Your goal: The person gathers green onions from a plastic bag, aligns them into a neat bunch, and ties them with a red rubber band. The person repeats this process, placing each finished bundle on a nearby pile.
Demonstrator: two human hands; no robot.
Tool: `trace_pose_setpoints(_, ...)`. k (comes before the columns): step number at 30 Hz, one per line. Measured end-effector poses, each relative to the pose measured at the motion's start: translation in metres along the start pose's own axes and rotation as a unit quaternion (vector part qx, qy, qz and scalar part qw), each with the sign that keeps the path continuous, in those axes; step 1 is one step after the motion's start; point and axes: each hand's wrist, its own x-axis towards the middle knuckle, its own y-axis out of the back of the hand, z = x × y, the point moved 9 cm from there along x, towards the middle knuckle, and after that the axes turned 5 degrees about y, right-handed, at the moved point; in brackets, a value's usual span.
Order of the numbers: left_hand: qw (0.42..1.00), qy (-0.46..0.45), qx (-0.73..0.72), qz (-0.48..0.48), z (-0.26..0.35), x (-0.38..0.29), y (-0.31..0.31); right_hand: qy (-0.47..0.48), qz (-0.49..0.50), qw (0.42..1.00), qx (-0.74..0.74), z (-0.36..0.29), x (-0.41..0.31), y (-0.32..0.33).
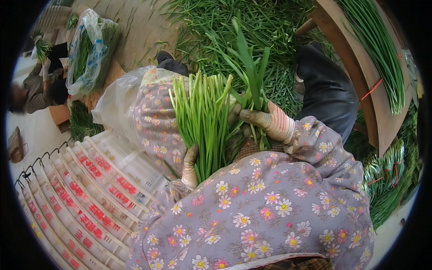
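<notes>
My left hand [190,166], in a dirty striped work glove, clasps a thick bunch of green chives [204,125] against my lap. Their pale stem ends point up and away from me. To the right, my right hand [261,119], in a matching soiled glove, grips a few loose chive leaves [251,71] between thumb and fingers. Some of these blades are broad and stick up past the glove. The right fingertips are partly hidden behind the leaves, close to the bunch's right side. A floral smock [249,216] covers my body and arms.
Loose green leaves [216,30] heap on the floor ahead. Tied chives [378,50] lie on a wooden bench [357,60] at right, with more bundles [384,172] below. Left are a white slatted frame [87,202], a plastic bag of greens [91,50] and another person [40,87].
</notes>
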Motion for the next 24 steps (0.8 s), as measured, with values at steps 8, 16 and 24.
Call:
trace_pose_setpoints(8, 0.999, 0.012, -0.040, -0.027, 0.002, 0.003, -0.003, -0.077, 0.052, 0.994, -0.050, 0.013, 0.014, 0.003)
trace_pose_setpoints(16, 0.998, -0.054, -0.004, 0.025, 0.011, 0.009, 0.018, 0.094, 0.157, 0.974, 0.130, -0.076, 0.060, 0.093)
trace_pose_setpoints(24, 0.990, -0.090, 0.107, 0.005, 0.029, 0.015, 0.001, -0.126, 0.107, 0.596, -0.786, -0.128, 0.157, 0.178)
